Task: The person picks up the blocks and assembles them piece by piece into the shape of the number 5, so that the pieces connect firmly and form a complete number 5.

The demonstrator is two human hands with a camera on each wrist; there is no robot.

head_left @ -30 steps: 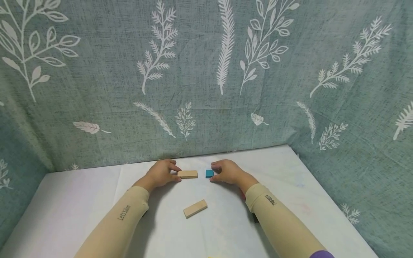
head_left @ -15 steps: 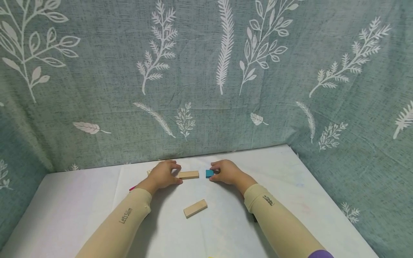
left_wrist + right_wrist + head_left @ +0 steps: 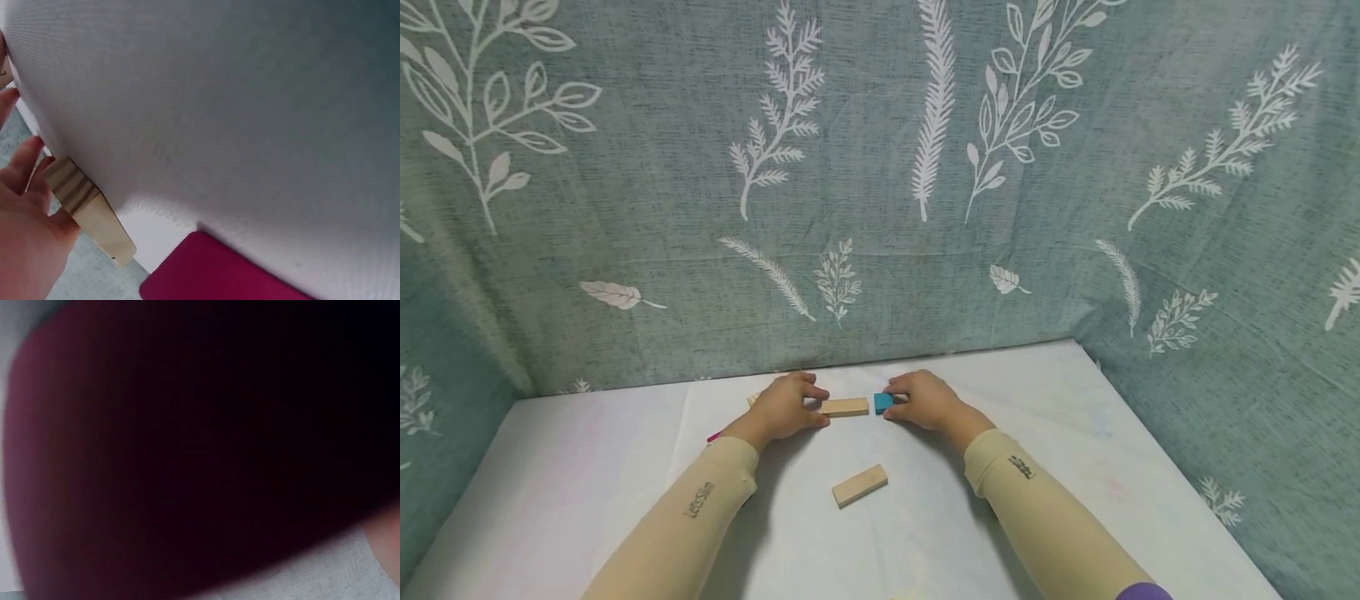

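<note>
Near the back of the table, my left hand (image 3: pixel 786 407) has thumb and fingers at the two long sides of a plain wooden block (image 3: pixel 847 407), around its left end. My right hand (image 3: pixel 925 400) pinches a small blue block (image 3: pixel 882 403), seen end-on, from the right. A narrow gap separates the two blocks. The left wrist view shows the left hand (image 3: pixel 31 231) beside another wooden block (image 3: pixel 100 219), with a magenta block (image 3: pixel 219 272) nearer the camera. In the right wrist view, a dark reddish shape (image 3: pixel 156 456) close to the lens hides most of the hand.
A second plain wooden block (image 3: pixel 861 486) lies slantwise on the white tabletop (image 3: pixel 925 517), in front of the hands. Pale wood and a bit of magenta show behind the left wrist. A green leaf-print cloth (image 3: pixel 880 317) hangs along the back and sides.
The blue block has slid left with my right hand, and the wooden block has edged right with my left. The gap between them has narrowed. The head view has shifted slightly.
</note>
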